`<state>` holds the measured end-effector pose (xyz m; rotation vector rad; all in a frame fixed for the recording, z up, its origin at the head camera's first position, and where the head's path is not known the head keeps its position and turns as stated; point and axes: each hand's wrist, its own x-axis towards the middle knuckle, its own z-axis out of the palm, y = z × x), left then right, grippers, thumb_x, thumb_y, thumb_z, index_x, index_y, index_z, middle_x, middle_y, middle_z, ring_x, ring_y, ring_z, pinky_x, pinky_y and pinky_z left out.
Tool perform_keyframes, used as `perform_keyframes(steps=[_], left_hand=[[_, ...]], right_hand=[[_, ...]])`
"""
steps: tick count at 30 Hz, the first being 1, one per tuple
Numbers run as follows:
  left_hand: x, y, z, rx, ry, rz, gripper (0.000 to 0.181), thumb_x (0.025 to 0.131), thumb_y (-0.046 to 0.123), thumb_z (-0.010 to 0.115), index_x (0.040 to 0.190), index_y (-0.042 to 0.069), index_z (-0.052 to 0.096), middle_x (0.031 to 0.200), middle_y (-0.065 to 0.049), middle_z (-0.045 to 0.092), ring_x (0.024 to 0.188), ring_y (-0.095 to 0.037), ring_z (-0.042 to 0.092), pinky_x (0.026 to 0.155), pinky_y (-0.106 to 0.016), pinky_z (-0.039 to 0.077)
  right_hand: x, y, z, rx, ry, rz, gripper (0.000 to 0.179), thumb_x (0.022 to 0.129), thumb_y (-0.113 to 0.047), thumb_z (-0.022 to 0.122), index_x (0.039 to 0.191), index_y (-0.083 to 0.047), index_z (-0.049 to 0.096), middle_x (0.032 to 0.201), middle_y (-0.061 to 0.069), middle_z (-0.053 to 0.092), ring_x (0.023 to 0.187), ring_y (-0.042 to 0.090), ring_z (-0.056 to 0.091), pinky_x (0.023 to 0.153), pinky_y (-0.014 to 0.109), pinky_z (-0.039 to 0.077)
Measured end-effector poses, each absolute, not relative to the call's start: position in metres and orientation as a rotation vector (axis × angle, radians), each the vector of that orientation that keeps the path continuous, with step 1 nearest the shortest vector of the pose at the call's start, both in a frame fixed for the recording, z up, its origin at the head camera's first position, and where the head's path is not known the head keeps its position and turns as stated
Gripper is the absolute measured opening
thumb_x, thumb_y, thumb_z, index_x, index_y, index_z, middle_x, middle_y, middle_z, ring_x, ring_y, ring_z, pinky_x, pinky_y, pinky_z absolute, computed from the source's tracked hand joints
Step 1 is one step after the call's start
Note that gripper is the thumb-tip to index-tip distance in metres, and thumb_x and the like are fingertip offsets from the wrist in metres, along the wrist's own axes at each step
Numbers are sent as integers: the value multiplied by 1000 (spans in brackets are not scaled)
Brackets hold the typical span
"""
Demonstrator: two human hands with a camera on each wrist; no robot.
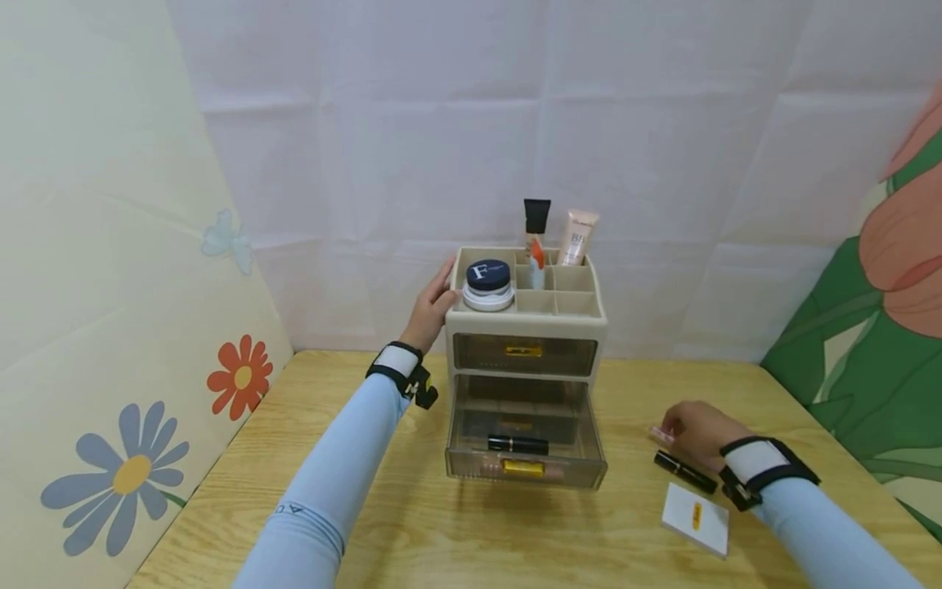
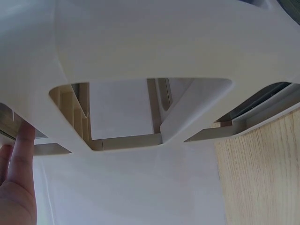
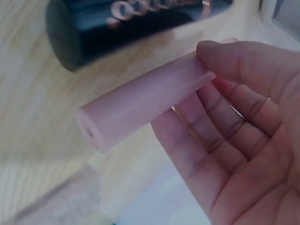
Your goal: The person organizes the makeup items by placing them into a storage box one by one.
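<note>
Head view, left to right: left hand (image 1: 430, 307) rests against the left side of the beige drawer organizer (image 1: 526, 329), fingers laid along its upper edge; left wrist view shows them extended against the side, wrapped round nothing. Upper drawer (image 1: 562, 360) is shut. Lower drawer (image 1: 471, 466) stands pulled out toward the person, open from above in front of the organizer's body; that body roofs its back part. Inside, a black lipstick-like tube (image 1: 518, 444) lies crosswise behind the front panel.

Right of the drawer, past a stretch of wood tabletop (image 1: 625, 523), the pink cosmetic tube (image 1: 659, 435) sits in the right hand (image 1: 699, 432), pinched between thumb and fingers. Right wrist view: one end juts beyond the grip, long axis slanting across the fingertips. In head view the axis runs far-left to near-right, so the drawer lies left of the grip, its right wall between. Whether the tube touches the wood, cannot tell. Left hand is well apart, across the organizer.

Just nearer the person: loose black tube (image 1: 685, 472), then white square case (image 1: 696, 519).
</note>
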<state>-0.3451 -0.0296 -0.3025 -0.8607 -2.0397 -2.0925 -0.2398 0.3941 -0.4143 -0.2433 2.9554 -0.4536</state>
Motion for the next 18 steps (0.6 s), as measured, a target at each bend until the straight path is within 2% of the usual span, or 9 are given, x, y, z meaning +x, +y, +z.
perform_keyframes(steps=[10,18], left_hand=[[-345,-29,-300,-890,-2015,-2122,61,98,2,40,155,11,21,146,-26,40,116,-29,49,83,-32,48],[-344,-29,-303,-877,-1995,-2115,62,97,6,43,155,16,25,146,-22,42,117,-28,50,85,-33,48]], right_hand=[[-221,381,-378,-337,3007,-467,14,84,-2,70,97,0,68,85,3,62,78,21,58,68,42,51],[-202,367,-344,-512,3051,-528,14,84,-3,69,98,2,68,81,0,61,72,14,55,62,34,48]])
